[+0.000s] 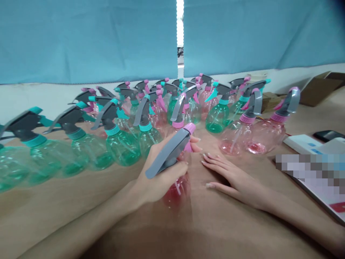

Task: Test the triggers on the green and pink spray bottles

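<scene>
In the head view, my left hand point(159, 183) wraps round the neck of a pink spray bottle point(176, 192) with a grey and pink trigger head. The bottle's neck and part of its trigger are hidden by my fingers. My right hand point(229, 172) lies low over the table point(221, 223), just right of that bottle, fingers stretched out and holding nothing. A row of green spray bottles point(122, 147) stands to the left of my left hand. Two pink spray bottles, the nearer one point(234, 136) and its neighbour point(266, 135), stand beyond my right hand.
More green and pink spray bottles point(217, 117) crowd the back of the table. At the right are a white device point(304, 144), a dark object point(329, 135), a partly blurred flat panel point(312, 183) and a cardboard box point(318, 88). A blue curtain point(94, 39) hangs behind.
</scene>
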Available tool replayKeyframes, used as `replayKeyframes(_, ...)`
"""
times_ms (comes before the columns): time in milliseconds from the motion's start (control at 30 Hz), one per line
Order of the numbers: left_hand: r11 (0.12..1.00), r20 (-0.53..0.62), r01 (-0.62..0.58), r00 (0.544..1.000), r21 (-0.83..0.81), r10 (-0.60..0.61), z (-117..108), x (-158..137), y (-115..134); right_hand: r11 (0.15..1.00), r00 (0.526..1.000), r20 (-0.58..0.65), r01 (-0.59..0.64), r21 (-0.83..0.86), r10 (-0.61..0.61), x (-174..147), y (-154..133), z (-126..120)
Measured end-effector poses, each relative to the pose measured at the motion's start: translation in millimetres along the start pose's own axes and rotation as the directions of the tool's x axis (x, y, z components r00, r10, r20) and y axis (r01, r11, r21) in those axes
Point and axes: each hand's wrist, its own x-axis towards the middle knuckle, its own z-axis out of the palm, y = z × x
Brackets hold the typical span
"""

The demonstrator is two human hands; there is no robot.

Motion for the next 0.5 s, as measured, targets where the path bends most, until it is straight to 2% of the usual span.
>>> replayKeyframes(233,1.000,0.001,0.000,1.000,0.002,0.000,-1.4,-2.7,-2.1,1.000,1.000,-0.008,0.001,0.020,-0.001,-0.4,-0.2,0.0)
replayKeyframes(433,0.996,0.010,0.036,0.999,-0.085,-0.035,-2.5,-2.9,-1.8,1.000,1.000,-0.021,0.004,0.025,-0.003,-0.4,0.1,0.9)
replayKeyframes(500,0.997,0.004,0.041,0.999,-0.057,-0.041,-2.5,-3.1,-1.0,1.000,1.000,-0.023,0.004,0.030,-0.004,-0.1,-0.3,0.5)
